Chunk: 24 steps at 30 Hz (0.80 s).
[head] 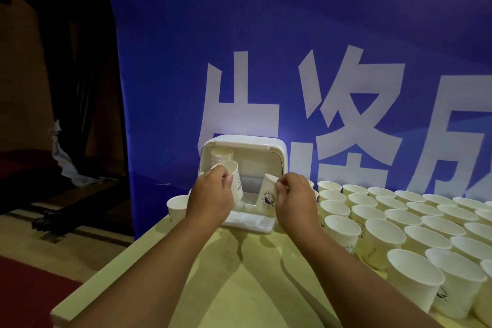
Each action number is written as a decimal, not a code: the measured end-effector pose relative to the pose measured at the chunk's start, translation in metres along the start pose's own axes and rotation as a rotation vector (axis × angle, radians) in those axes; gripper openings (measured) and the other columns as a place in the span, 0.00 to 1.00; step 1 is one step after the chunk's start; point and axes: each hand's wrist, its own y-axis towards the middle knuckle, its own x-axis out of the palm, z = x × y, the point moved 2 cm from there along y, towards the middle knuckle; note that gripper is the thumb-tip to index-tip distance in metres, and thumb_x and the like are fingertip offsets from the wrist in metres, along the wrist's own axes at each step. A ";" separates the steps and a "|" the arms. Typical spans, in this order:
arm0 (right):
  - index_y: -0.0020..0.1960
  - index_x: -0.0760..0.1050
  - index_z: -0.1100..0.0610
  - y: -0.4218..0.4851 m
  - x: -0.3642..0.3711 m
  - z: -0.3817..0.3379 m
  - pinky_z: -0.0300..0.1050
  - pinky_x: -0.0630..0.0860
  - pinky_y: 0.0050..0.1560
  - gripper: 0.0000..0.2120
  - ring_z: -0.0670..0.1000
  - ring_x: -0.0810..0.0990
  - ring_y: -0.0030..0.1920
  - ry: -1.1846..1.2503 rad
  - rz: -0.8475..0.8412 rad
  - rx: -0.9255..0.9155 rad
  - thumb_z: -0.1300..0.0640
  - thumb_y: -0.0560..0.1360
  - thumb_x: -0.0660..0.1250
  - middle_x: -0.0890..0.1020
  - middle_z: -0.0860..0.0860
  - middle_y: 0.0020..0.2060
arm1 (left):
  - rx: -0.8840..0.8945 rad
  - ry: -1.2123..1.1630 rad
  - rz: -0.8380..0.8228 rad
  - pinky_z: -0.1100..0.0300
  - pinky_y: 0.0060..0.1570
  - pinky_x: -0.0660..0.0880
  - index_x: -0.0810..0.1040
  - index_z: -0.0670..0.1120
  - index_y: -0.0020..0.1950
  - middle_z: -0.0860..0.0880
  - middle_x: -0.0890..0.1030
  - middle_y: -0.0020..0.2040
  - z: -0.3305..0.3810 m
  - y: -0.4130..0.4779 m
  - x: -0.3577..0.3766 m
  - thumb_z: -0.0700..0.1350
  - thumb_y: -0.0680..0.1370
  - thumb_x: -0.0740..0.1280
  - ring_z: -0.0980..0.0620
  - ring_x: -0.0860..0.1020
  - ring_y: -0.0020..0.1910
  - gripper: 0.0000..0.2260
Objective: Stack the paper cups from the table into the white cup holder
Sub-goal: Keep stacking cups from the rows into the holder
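The white cup holder [269, 157] stands open at the table's far edge, with a stack of cups [222, 155] in its upper left. My left hand [211, 194] grips a white paper cup [231, 172] by the rim, just in front of the holder's opening. To its right, my right hand [294, 198] pinches the rim of a second, tilted paper cup [267, 194] with a dark logo. Several loose cups [399, 224] stand upright in rows on the right of the table.
One single cup [177, 208] stands left of the holder near the table's left edge. A blue banner [292, 48] with large white characters hangs right behind the table. The yellowish tabletop [239, 274] stretches toward me. Dark floor and clutter lie to the left.
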 end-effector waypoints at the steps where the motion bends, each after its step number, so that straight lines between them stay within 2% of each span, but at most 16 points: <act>1: 0.49 0.71 0.51 0.005 0.004 0.001 0.29 0.64 0.38 0.03 0.46 0.72 0.45 0.012 0.019 -0.003 0.57 0.82 0.63 0.74 0.46 0.45 | 0.006 -0.023 0.010 0.53 0.36 0.73 0.72 0.47 0.44 0.51 0.76 0.42 -0.002 0.005 0.006 0.47 0.85 0.62 0.50 0.75 0.41 0.10; 4: 0.48 0.72 0.51 0.018 0.020 0.004 0.34 0.70 0.43 0.04 0.47 0.74 0.46 0.078 0.068 -0.022 0.57 0.81 0.64 0.75 0.47 0.45 | 0.013 -0.068 0.038 0.55 0.35 0.71 0.73 0.47 0.43 0.54 0.74 0.41 -0.008 0.021 0.022 0.46 0.84 0.62 0.52 0.73 0.40 0.11; 6: 0.48 0.73 0.51 0.027 0.031 0.007 0.36 0.72 0.43 0.04 0.46 0.75 0.45 0.098 0.061 -0.020 0.56 0.81 0.64 0.76 0.47 0.45 | 0.013 -0.055 0.050 0.53 0.38 0.75 0.74 0.47 0.44 0.54 0.75 0.43 -0.014 0.030 0.033 0.46 0.85 0.62 0.52 0.74 0.42 0.10; 9: 0.48 0.73 0.51 0.037 0.047 0.011 0.34 0.71 0.42 0.04 0.45 0.74 0.44 0.097 0.006 -0.001 0.56 0.81 0.64 0.74 0.45 0.44 | -0.020 -0.004 0.030 0.51 0.43 0.80 0.77 0.47 0.45 0.52 0.77 0.46 -0.026 0.042 0.051 0.47 0.85 0.62 0.51 0.76 0.44 0.10; 12: 0.49 0.74 0.52 0.051 0.063 0.009 0.39 0.75 0.45 0.03 0.46 0.75 0.44 0.045 -0.034 -0.008 0.57 0.82 0.64 0.75 0.46 0.46 | -0.051 0.043 -0.029 0.50 0.44 0.80 0.77 0.48 0.43 0.52 0.78 0.45 -0.035 0.053 0.067 0.47 0.84 0.64 0.51 0.77 0.44 0.10; 15: 0.51 0.76 0.54 0.066 0.077 0.009 0.45 0.78 0.49 0.04 0.48 0.75 0.45 -0.013 -0.047 -0.025 0.56 0.82 0.63 0.76 0.48 0.49 | -0.108 0.112 -0.181 0.55 0.40 0.78 0.81 0.50 0.43 0.52 0.79 0.42 -0.037 0.062 0.084 0.48 0.83 0.66 0.53 0.78 0.41 0.09; 19: 0.55 0.77 0.53 0.074 0.086 0.017 0.39 0.73 0.47 0.04 0.47 0.75 0.46 -0.062 -0.057 -0.040 0.57 0.82 0.64 0.75 0.47 0.51 | -0.178 0.115 -0.285 0.57 0.41 0.77 0.84 0.53 0.47 0.54 0.79 0.40 -0.041 0.066 0.098 0.48 0.81 0.69 0.55 0.78 0.40 0.05; 22: 0.55 0.76 0.53 0.078 0.083 0.023 0.40 0.74 0.48 0.04 0.47 0.75 0.46 -0.093 -0.064 -0.053 0.57 0.81 0.65 0.75 0.47 0.52 | -0.147 0.110 -0.326 0.57 0.42 0.76 0.85 0.52 0.49 0.57 0.77 0.40 -0.045 0.068 0.098 0.48 0.80 0.70 0.57 0.77 0.40 0.04; 24: 0.53 0.77 0.53 0.081 0.078 0.022 0.40 0.73 0.47 0.03 0.47 0.75 0.46 -0.082 -0.053 -0.069 0.58 0.81 0.65 0.75 0.47 0.51 | -0.120 0.102 -0.329 0.56 0.46 0.77 0.86 0.52 0.48 0.54 0.78 0.46 -0.048 0.066 0.096 0.49 0.79 0.72 0.55 0.78 0.44 0.04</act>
